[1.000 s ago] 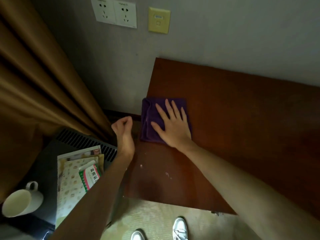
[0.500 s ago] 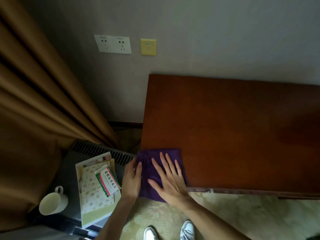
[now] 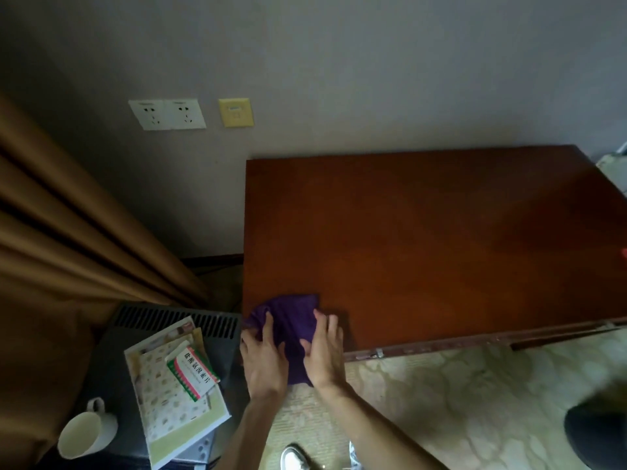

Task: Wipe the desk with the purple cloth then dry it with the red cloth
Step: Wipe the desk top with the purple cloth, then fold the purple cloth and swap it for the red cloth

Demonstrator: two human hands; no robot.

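The purple cloth [image 3: 292, 325] lies bunched at the near left corner of the dark red-brown desk [image 3: 441, 239], partly hanging over the front edge. My left hand [image 3: 263, 359] grips the cloth's left side with its fingers curled into the fabric. On the cloth's right side rests my right hand [image 3: 324, 351], fingers bent over it. A small red sliver, perhaps the red cloth [image 3: 624, 251], shows at the desk's far right edge of the frame; the rest of it is out of view.
Left of the desk stands a low dark unit [image 3: 169, 327] with a booklet [image 3: 173, 395], a medicine box [image 3: 191, 373] and a white mug [image 3: 86, 434]. Brown curtains [image 3: 68, 249] hang at left. Wall sockets [image 3: 168, 114] sit above. My shoes [image 3: 295, 457] stand on patterned carpet.
The cloth was dragged from the desk's far left part to its near left corner. My left hand came onto the cloth, which is now bunched between both hands.
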